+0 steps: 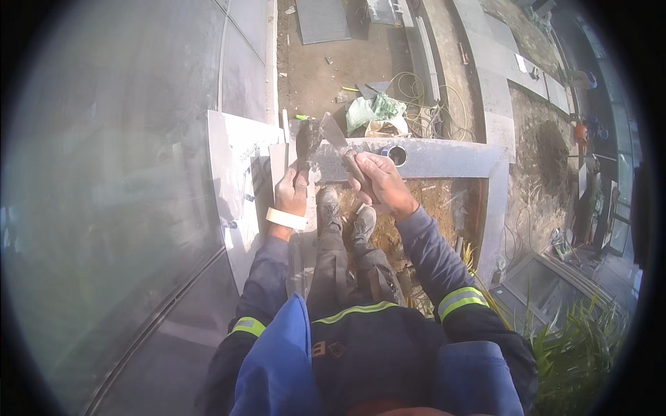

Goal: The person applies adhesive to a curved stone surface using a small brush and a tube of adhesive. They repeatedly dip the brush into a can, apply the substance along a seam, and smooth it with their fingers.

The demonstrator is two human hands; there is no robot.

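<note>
My right hand (381, 182) is closed round the handle of a trowel (335, 132), whose pointed metal blade is directed up and to the left. Close by on the left, my left hand (291, 194) grips a dark flat piece (307, 143) with a rough, smeared surface; I cannot make out its exact kind. The blade lies against or just beside this piece. A pale roll of tape (286, 219) sits round my left wrist. Just right of the trowel, a round, dark-rimmed container (395, 155) rests on the grey ledge (451, 154).
Large grey panels (139, 173) rise along my left, with a white printed board (232, 166) leaning there. Beyond the ledge lie a green-and-white bag (374, 114) and a loose yellow hose (458, 111). Loose soil (423, 215) is beside my shoes; leafy plants (583, 347) grow at lower right.
</note>
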